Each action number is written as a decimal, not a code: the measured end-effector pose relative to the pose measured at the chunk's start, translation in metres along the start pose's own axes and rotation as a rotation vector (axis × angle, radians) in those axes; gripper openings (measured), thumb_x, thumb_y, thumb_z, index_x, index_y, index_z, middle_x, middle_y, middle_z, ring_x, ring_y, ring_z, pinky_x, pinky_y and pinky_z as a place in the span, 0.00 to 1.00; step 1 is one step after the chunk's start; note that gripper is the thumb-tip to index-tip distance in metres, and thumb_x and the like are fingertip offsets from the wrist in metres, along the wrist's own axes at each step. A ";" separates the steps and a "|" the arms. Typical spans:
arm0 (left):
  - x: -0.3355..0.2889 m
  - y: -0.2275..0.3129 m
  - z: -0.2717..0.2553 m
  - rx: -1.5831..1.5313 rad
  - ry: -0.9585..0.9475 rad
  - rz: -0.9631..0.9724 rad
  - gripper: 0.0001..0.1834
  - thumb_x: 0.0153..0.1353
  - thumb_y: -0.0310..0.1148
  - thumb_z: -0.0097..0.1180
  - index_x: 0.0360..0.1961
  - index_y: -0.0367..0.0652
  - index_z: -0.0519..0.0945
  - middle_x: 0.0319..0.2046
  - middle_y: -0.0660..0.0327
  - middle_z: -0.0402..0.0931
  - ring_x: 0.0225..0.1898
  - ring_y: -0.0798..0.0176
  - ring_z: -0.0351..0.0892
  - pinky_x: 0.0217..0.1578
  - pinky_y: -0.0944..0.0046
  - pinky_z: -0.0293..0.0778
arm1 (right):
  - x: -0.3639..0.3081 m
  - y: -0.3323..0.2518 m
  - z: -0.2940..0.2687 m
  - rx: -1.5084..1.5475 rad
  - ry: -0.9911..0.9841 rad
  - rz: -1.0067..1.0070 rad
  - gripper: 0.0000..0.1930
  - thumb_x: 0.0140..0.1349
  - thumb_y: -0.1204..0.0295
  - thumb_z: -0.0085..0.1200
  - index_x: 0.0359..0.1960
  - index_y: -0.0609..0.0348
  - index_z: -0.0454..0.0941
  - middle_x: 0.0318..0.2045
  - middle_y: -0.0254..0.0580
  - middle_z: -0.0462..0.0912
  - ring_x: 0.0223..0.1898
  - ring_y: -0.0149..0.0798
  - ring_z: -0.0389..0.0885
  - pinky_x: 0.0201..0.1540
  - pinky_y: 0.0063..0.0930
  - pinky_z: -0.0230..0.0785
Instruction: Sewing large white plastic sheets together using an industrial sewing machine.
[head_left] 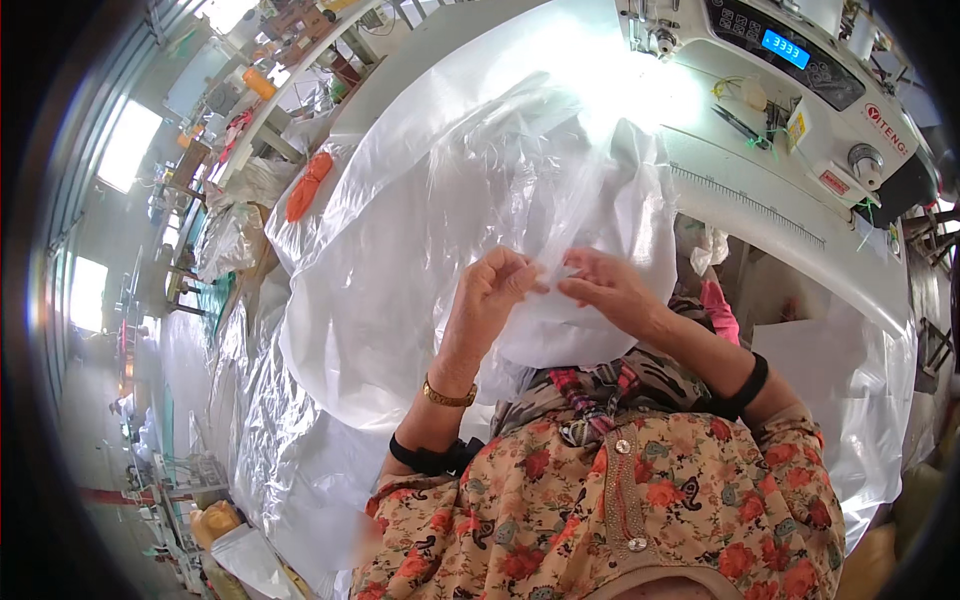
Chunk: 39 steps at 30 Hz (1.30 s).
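A large, translucent white plastic sheet (420, 230) is spread in loose folds over the worktable and down toward my lap. Above its near part, my left hand (497, 285) is closed, with thumb and fingers pinched together at a fold of the sheet. Close by on the right, my right hand (608, 292) faces it, the fingertips smeared by motion over the same plastic. Whether those fingers grip the sheet cannot be made out. A narrow gathered strip of the plastic runs from between the hands toward the bright lamp glare at the far side.
A white sewing machine (845, 125) with a lit blue display stands at the far right. Black thread snips (738, 126) lie on its bed, beside a printed ruler scale (745, 200). An orange-red cord bundle (308, 187) rests on the sheet's left edge. More plastic (850, 400) hangs at right.
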<state>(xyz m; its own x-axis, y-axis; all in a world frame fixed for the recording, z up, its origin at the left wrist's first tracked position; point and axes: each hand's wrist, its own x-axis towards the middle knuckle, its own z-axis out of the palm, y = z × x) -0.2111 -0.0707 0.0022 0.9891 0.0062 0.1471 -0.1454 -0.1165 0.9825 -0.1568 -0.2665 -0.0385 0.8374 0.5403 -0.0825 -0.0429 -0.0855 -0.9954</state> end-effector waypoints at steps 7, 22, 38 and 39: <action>-0.006 0.002 0.000 -0.052 0.017 -0.272 0.14 0.64 0.37 0.59 0.38 0.35 0.76 0.28 0.63 0.79 0.29 0.74 0.76 0.29 0.73 0.71 | 0.005 0.010 0.016 0.360 -0.360 0.112 0.16 0.65 0.60 0.57 0.33 0.63 0.80 0.27 0.35 0.81 0.27 0.24 0.76 0.30 0.18 0.68; -0.024 -0.004 -0.069 -0.119 -0.029 -0.442 0.04 0.58 0.30 0.61 0.29 0.42 0.79 0.18 0.75 0.69 0.17 0.82 0.59 0.17 0.77 0.53 | -0.004 0.029 0.007 0.169 -0.354 0.198 0.13 0.66 0.66 0.54 0.28 0.64 0.79 0.22 0.34 0.79 0.26 0.25 0.77 0.32 0.20 0.69; -0.008 -0.008 -0.049 -0.158 -0.273 -0.560 0.23 0.58 0.28 0.62 0.54 0.34 0.73 0.32 0.66 0.75 0.25 0.78 0.66 0.26 0.79 0.62 | -0.004 0.037 0.012 0.210 -0.315 0.180 0.13 0.66 0.66 0.55 0.30 0.65 0.79 0.23 0.34 0.78 0.26 0.26 0.76 0.32 0.21 0.69; -0.010 -0.004 -0.052 -0.182 -0.293 -0.541 0.23 0.58 0.28 0.62 0.54 0.34 0.73 0.32 0.66 0.75 0.25 0.78 0.66 0.26 0.79 0.62 | -0.004 0.037 0.012 0.164 -0.312 0.206 0.13 0.66 0.66 0.55 0.30 0.65 0.78 0.24 0.34 0.78 0.26 0.25 0.76 0.32 0.20 0.69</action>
<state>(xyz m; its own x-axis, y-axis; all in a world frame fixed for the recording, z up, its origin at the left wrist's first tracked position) -0.2216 -0.0182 0.0028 0.8854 -0.2580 -0.3866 0.3994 -0.0027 0.9168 -0.1680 -0.2614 -0.0756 0.5976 0.7562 -0.2667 -0.3003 -0.0973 -0.9489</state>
